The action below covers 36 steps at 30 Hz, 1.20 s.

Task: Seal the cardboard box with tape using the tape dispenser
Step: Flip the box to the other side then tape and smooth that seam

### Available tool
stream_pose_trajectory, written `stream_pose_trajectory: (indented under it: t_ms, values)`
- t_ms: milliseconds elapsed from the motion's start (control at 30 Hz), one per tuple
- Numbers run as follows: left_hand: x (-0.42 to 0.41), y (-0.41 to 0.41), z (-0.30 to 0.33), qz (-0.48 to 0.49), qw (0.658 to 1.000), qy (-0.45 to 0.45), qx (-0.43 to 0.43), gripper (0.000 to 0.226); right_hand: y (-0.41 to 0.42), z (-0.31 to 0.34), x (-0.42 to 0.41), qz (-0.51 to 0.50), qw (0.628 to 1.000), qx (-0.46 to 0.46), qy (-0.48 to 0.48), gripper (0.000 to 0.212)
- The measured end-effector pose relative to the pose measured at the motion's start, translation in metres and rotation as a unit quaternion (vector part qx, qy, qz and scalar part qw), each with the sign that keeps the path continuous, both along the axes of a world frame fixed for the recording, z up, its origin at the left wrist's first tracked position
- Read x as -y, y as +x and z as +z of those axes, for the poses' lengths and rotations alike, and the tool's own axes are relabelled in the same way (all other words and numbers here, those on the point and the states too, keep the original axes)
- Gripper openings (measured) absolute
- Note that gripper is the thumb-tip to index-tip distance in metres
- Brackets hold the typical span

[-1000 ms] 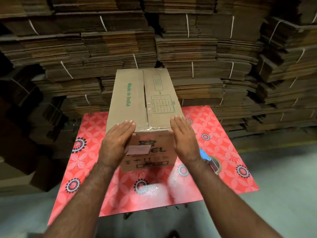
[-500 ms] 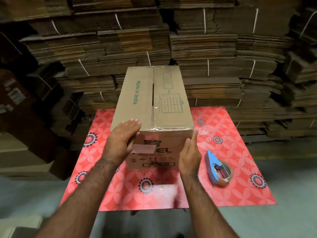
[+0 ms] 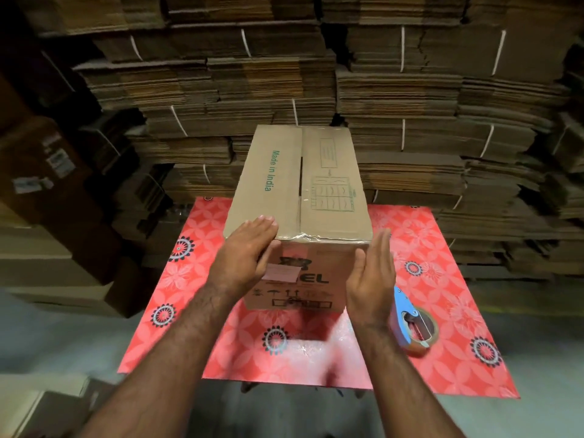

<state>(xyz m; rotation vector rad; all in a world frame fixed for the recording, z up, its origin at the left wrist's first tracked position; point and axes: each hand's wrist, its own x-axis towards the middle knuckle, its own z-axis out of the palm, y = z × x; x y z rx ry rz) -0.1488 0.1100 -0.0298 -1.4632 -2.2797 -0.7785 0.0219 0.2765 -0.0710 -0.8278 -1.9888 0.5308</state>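
A closed cardboard box (image 3: 300, 184) printed "Made in India" stands on a red flowered table (image 3: 420, 248). Clear tape runs over its top seam and down the near edge. My left hand (image 3: 245, 252) lies flat with straight fingers on the box's near left top corner. At the near right corner my right hand (image 3: 371, 279) stands edge-up with straight fingers, close beside the box; contact is unclear. A blue tape dispenser (image 3: 414, 324) with a brown tape roll lies on the table to the right of that hand, partly hidden by my wrist.
Tied bundles of flattened cardboard (image 3: 410, 105) are stacked high behind the table. Brown cartons (image 3: 53, 191) stand on the left. Grey floor (image 3: 537, 327) surrounds the table; its near edge is just below my forearms.
My right hand has slid off the box top to its near right side and turned edge-up, uncovering the dispenser. The left hand has stayed on the left corner. The view has shifted.
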Motion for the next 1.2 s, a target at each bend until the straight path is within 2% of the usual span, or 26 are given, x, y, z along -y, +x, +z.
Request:
stream_pose_trajectory:
  t_ms: [67, 133, 267, 467, 533, 600, 700, 800, 933, 1000, 1200]
  values:
    - [-0.012, 0.015, -0.002, 0.0, 0.999, -0.007, -0.033, 0.043, -0.014, 0.014, 0.006, 0.056, 0.988, 0.058, 0.129, 0.05]
    - [-0.026, 0.027, -0.006, -0.005, 0.998, 0.0, -0.064, 0.043, -0.027, 0.016, 0.007, 0.109, 0.969, 0.111, 0.193, 0.048]
    - [-0.025, 0.02, -0.015, -0.001, 0.995, 0.02, -0.095, 0.041, -0.028, 0.004, -0.01, 0.13, 0.947, 0.146, 0.253, 0.043]
    - [0.02, -0.026, -0.028, 0.045, 0.992, 0.07, -0.095, 0.038, -0.027, 0.004, -0.013, 0.124, 0.944, 0.146, 0.269, 0.037]
    - [0.02, -0.022, -0.036, 0.066, 0.992, 0.098, -0.054, 0.045, -0.029, 0.005, -0.011, 0.127, 0.945, 0.141, 0.266, 0.037]
    - [0.011, -0.009, -0.037, 0.088, 0.984, 0.152, 0.033, 0.049, -0.029, 0.005, -0.01, 0.128, 0.948, 0.133, 0.257, 0.038]
    - [-0.007, 0.009, -0.024, 0.136, 0.934, 0.273, 0.189, 0.048, -0.029, 0.005, -0.009, 0.127, 0.952, 0.131, 0.245, 0.041]
    - [-0.025, 0.012, -0.017, 0.18, 0.874, 0.362, 0.27, 0.053, -0.03, 0.006, -0.008, 0.125, 0.952, 0.138, 0.243, 0.043]
    - [-0.04, 0.024, -0.029, 0.227, 0.838, 0.366, 0.336, 0.069, -0.028, 0.008, -0.008, 0.134, 0.95, 0.147, 0.24, 0.045]
    - [-0.039, 0.03, -0.039, 0.237, 0.847, 0.334, 0.34, 0.075, -0.027, 0.009, -0.007, 0.138, 0.949, 0.15, 0.241, 0.045]
    - [-0.019, 0.067, -0.073, 0.257, 0.91, 0.195, 0.26, 0.079, -0.026, 0.009, -0.01, 0.152, 0.947, 0.148, 0.243, 0.045]
